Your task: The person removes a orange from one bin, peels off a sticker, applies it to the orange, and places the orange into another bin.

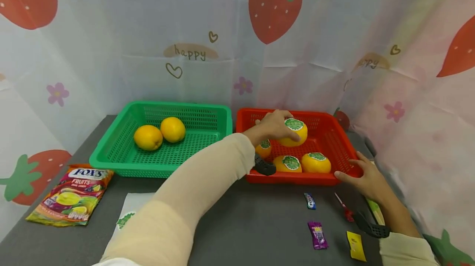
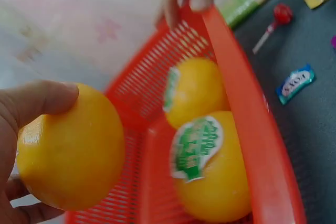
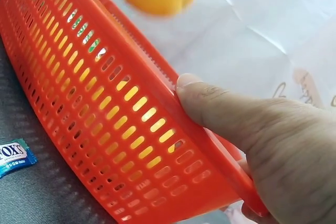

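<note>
My left hand (image 1: 273, 125) grips an orange (image 1: 295, 136) with a green-and-white sticker above the red basket (image 1: 293, 178). In the left wrist view the thumb lies across the held orange (image 2: 79, 150) and other fingers show beneath it. Several stickered oranges lie in the basket, among them one by the front wall (image 1: 316, 163) and another under my left wrist (image 1: 264, 150). My right hand (image 1: 365, 177) holds the basket's right front corner. In the right wrist view its thumb presses on the rim (image 3: 194, 124); the other fingers are mostly hidden.
Left of the red basket stands a green basket (image 1: 148, 171) with two oranges (image 1: 172, 129). A Fox's candy bag (image 1: 72, 196) lies at the left. In front of the red basket are a blue candy (image 1: 309, 201), a purple one (image 1: 318, 235), a yellow one (image 1: 356, 246) and a red lollipop (image 1: 348, 214).
</note>
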### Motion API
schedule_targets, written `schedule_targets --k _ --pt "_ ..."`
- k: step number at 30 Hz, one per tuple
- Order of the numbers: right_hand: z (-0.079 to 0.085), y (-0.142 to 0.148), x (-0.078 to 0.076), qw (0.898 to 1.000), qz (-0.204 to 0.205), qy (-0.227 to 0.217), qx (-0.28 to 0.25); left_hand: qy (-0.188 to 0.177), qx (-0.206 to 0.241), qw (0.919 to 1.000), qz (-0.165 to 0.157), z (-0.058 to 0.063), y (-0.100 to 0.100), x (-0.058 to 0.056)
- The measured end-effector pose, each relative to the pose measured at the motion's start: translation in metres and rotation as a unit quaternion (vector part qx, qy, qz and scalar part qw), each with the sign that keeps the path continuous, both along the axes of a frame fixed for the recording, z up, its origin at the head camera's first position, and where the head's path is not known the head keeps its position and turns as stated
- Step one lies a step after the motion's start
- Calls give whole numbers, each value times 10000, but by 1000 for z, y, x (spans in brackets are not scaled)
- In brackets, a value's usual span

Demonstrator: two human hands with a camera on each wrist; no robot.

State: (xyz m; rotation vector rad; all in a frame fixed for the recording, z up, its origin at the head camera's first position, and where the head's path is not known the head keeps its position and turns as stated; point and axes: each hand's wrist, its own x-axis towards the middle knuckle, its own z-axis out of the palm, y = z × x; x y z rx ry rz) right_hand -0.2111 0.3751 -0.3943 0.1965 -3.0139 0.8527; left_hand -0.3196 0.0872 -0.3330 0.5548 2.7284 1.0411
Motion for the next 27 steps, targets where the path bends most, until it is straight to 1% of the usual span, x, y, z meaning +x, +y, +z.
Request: schedule_targets --k 3,6,9,11,13,15,17,19,22,25,27 --pt "0 3 3 10000 13 55 2 -164 -285 9992 231 -14 21 -8" --pt "-1 4 3 9999 19 109 25 -305 -505 9975 401 -26 33 -12" --pt "-2 3 2 9998 20 183 43 -326 -801 9951 486 -38 37 -15" --pt "-3 4 1 9997 21 242 28 -253 -1062 9929 475 -45 37 -16" --pt "-4 3 1 9996 36 286 29 -137 -1410 9891 391 -52 35 -15" --pt "-5 1 2 9995 48 300 27 -32 -1568 9871 315 -55 31 -13" --pt "-6 1 3 9995 24 305 38 73 -1504 9883 235 -53 27 -11" --pt "-7 1 3 9994 0 338 48 127 -1255 9918 182 -47 22 -10" --pt "-8 1 3 9994 -19 347 77 213 -775 9967 136 -33 11 -8" --pt "-7 1 2 9994 -13 335 90 447 -430 9980 90 -19 -5 -3" --pt "-7 1 1 9995 -14 312 100 623 -220 9978 92 -8 -21 3"
